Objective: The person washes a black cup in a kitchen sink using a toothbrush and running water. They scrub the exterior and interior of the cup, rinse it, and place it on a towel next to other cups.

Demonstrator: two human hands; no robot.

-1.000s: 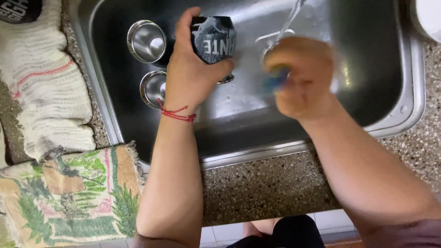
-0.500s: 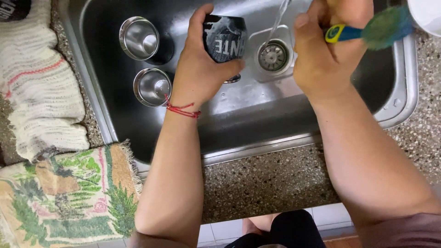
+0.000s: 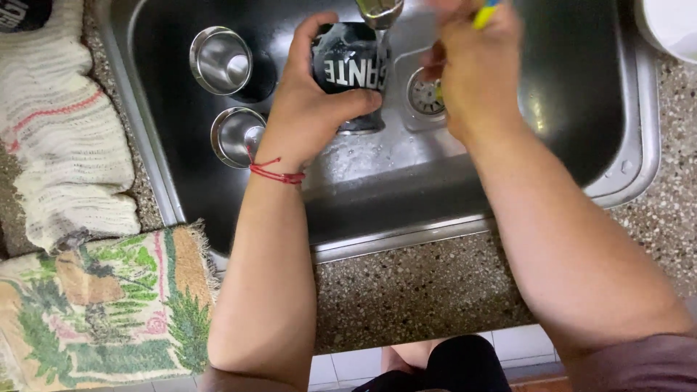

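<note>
Left hand [image 3: 305,116] grasps the black printed mug [image 3: 352,69] under the tap, upper centre; right hand [image 3: 475,80] clenches a yellow-handled brush [image 3: 485,13]. Keep the mug tilted to the stream.

A tap [image 3: 379,10] juts into the top edge, only its spout end visible. The right hand [image 3: 475,72] is motion-blurred at the fingers, and the yellow-handled tool [image 3: 485,13] it grips runs out of view, its working end unseen. The left hand [image 3: 308,109] covers one side of a dark mug [image 3: 352,69], hiding its handle and base. A white vessel [image 3: 671,25] is cropped at the top right corner; a dark object [image 3: 22,13] is cropped at top left. The patterned cloth [image 3: 94,312] runs off the left and bottom edges.
</note>
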